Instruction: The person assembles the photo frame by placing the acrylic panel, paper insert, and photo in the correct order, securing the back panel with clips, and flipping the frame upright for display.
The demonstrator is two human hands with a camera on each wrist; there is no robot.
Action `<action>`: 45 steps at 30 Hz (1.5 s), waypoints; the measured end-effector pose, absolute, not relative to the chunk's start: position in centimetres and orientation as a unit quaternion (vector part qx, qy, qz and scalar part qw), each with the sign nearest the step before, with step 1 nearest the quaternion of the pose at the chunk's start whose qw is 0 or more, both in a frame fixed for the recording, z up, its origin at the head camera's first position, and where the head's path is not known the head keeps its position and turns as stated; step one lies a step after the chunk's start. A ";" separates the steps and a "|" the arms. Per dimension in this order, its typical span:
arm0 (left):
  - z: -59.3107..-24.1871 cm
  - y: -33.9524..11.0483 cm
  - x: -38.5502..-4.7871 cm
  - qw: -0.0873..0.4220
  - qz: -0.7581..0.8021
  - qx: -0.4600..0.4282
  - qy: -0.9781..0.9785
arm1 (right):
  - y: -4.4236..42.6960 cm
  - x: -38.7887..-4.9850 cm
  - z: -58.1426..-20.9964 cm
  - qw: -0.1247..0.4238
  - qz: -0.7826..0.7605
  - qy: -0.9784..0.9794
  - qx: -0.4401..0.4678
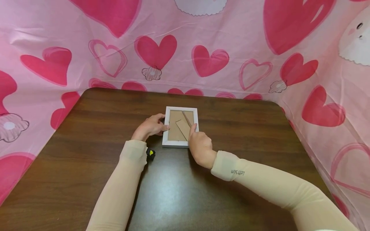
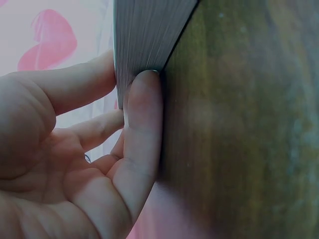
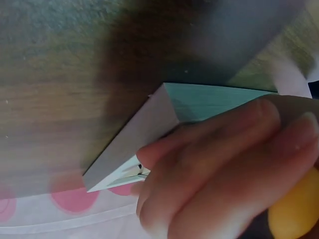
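Observation:
A white picture frame (image 1: 166, 134) lies face down on the table, its brown backing board (image 1: 174, 133) upward. A cardboard stand flap (image 1: 182, 128) slants across the board. My left hand (image 1: 154, 125) holds the frame's left edge, thumb on the rim and fingers against the side wall. My right hand (image 1: 200, 146), fingers curled, is over the lower right corner. It grips what looks like a slim tool, whose thin grey shaft (image 1: 186, 118) slants over the board. A rounded yellow part (image 3: 294, 209) beside black shows at the palm; the rest is hidden by the fingers.
The dark wooden table (image 1: 95, 128) extends around the frame, with rounded far corners. Pink cloth (image 1: 185, 35) printed with hearts hangs behind and along both sides. A black and yellow device (image 1: 150, 154) sits at the left wrist. Cream sleeves (image 1: 121, 179) cover both arms.

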State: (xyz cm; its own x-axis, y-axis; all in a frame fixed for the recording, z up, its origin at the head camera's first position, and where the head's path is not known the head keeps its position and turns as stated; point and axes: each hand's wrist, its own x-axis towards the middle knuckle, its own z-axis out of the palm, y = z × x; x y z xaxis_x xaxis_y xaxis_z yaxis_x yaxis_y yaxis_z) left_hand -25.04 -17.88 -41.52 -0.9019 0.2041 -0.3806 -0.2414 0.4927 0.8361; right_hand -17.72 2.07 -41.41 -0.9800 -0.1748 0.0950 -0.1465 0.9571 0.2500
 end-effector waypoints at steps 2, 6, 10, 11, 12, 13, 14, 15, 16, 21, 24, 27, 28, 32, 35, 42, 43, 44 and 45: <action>-41.5 -17.8 -25.0 0.222 0.499 -0.014 0.838 | 2.2 -17.5 -41.5 0.062 -0.129 -0.986 0.087; -41.7 -17.8 -24.8 0.223 0.493 -0.017 0.841 | 2.3 -17.1 -41.9 0.090 -0.141 -0.982 0.089; -41.8 -17.8 -24.7 0.222 0.488 -0.017 0.844 | 2.3 -17.0 -42.2 0.101 -0.134 -0.982 0.084; -41.8 -17.8 -24.7 0.222 0.487 -0.018 0.845 | 2.4 -16.9 -42.2 0.104 -0.138 -0.981 0.084; -41.8 -17.7 -24.7 0.221 0.488 -0.017 0.844 | 2.4 -16.9 -42.3 0.108 -0.142 -0.980 0.085; -41.8 -17.7 -24.7 0.221 0.489 -0.017 0.844 | 2.5 -16.8 -42.3 0.114 -0.149 -0.978 0.087; -41.8 -17.7 -24.7 0.221 0.489 -0.017 0.843 | 2.5 -16.8 -42.3 0.120 -0.158 -0.976 0.088; -41.9 -17.7 -24.7 0.221 0.491 -0.017 0.843 | 2.6 -16.7 -42.3 0.125 -0.165 -0.974 0.089; -41.9 -17.6 -24.7 0.221 0.491 -0.017 0.842 | 2.6 -16.7 -42.4 0.130 -0.168 -0.973 0.089; -41.8 -17.6 -24.8 0.223 0.493 -0.018 0.841 | 2.6 -16.9 -42.1 0.121 -0.140 -0.979 0.087; -41.6 -17.6 -24.9 0.223 0.489 -0.020 0.843 | 2.6 -17.2 -41.7 0.093 -0.112 -0.986 0.085; -41.6 -17.7 -25.0 0.218 0.490 -0.018 0.844 | 2.6 -17.5 -41.4 0.081 -0.101 -0.988 0.087; -41.6 -17.8 -25.0 0.217 0.490 -0.017 0.844 | 2.6 -17.5 -41.4 0.085 -0.100 -0.987 0.090; -41.6 -17.8 -25.1 0.212 0.490 -0.013 0.846 | 2.7 -17.4 -41.6 0.105 -0.111 -0.983 0.103; -41.5 -17.7 -25.0 0.211 0.488 -0.012 0.847 | 2.9 -17.3 -41.8 0.121 -0.126 -0.979 0.109; -41.5 -17.9 -25.0 0.213 0.483 -0.017 0.849 | 3.3 -17.2 -42.1 0.155 -0.125 -0.972 0.126; -41.5 -17.9 -24.9 0.213 0.483 -0.017 0.849 | 3.3 -17.2 -42.2 0.161 -0.125 -0.971 0.127; -41.5 -17.9 -24.9 0.213 0.484 -0.016 0.849 | 3.4 -17.2 -42.3 0.167 -0.126 -0.969 0.128; -41.6 -17.9 -24.9 0.212 0.486 -0.017 0.848 | 3.4 -17.2 -42.3 0.172 -0.128 -0.968 0.129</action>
State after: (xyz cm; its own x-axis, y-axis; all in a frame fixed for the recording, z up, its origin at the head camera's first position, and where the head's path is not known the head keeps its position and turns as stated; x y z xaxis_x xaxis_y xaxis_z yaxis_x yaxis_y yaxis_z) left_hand -24.91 -17.88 -41.57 -0.9093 0.1779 -0.3763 -0.2345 0.5279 0.8163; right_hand -17.18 3.40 -42.31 -0.9080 -0.2931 0.2994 -0.2054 0.9342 0.2917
